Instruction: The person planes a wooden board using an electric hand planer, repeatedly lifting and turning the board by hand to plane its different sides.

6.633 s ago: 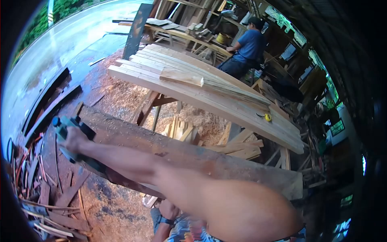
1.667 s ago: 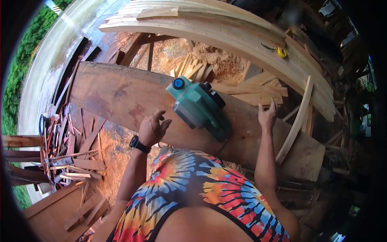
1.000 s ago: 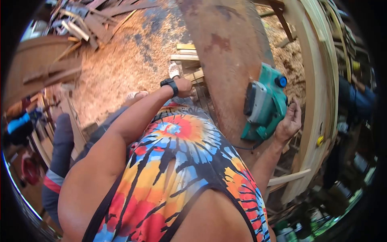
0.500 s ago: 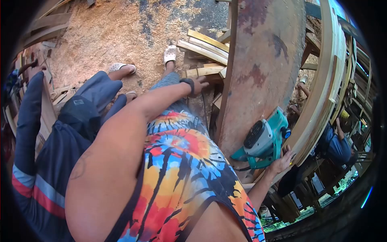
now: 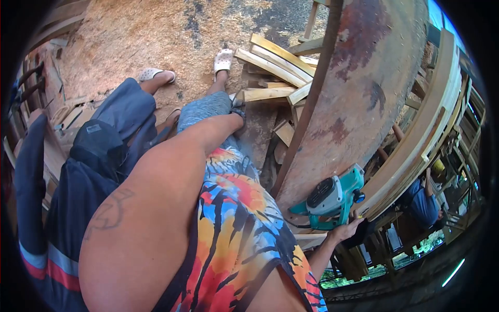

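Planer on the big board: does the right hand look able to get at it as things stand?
Probably yes: the right hand is right beside the planer, and nothing visible stands between them. Whether they touch, I can't tell from this view.

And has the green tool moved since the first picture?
Yes. The green tool has come along the board, away from the board's far end, and is now on the near side of the red stain.

No writing can be read; the dark cap's [image 5: 101, 148] small patch [image 5: 93, 128] is illegible.
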The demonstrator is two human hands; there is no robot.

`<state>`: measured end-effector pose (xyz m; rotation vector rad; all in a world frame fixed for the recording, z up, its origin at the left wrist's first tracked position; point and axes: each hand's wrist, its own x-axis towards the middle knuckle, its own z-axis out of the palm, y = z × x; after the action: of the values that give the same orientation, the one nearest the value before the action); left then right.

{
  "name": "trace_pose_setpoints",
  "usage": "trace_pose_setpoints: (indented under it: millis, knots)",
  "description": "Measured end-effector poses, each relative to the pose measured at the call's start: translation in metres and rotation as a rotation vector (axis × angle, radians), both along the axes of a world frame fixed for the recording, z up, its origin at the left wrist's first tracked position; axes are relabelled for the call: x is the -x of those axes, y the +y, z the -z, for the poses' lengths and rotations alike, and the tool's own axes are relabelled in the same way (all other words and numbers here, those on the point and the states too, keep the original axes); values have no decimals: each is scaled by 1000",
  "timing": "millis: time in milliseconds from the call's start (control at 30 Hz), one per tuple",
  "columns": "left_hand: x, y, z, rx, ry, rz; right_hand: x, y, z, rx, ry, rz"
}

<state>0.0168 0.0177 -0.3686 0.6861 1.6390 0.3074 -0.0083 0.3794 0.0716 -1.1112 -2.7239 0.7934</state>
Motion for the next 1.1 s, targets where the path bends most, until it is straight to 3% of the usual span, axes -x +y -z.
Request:
trace_pose_setpoints:
  millis: [200, 267, 333, 433, 600, 633, 733, 833, 967, 1067, 1100]
  knots:
    - [-26, -3, 58, -65, -178, -162, 11, -27, -4, 44, -79, 106]
    - [-31, 14, 76, -113, -169, -200, 11, -23, -4, 202, -62, 157]
    - [-24, 24, 65, -153, -91, -265, 15, -34, -4, 138, -24, 279]
    - [9, 24, 42, -187, -27, -606, 12, -26, -5, 175, -39, 286]
    - [45, 118, 127, -254, -143, -1232, 14, -36, -5, 205, -46, 208]
    - [62, 110, 112, -241, -258, -1383, 12, -24, -4, 43, -39, 253]
    - [106, 119, 96, 3, -407, -1669, 7, -18, -6, 117, 30, 180]
    - [139, 120, 86, 29, -113, -1488, 5, -13, -7, 124, 54, 159]
    - [167, 133, 114, -16, -338, -1401, 5, -19, -7, 113, 83, 154]
    - [167, 158, 154, -203, -90, -1164, 8, -27, -5, 78, 55, 166]
    - [165, 164, 155, -217, -124, -1174, 8, -23, -6, 70, 66, 182]
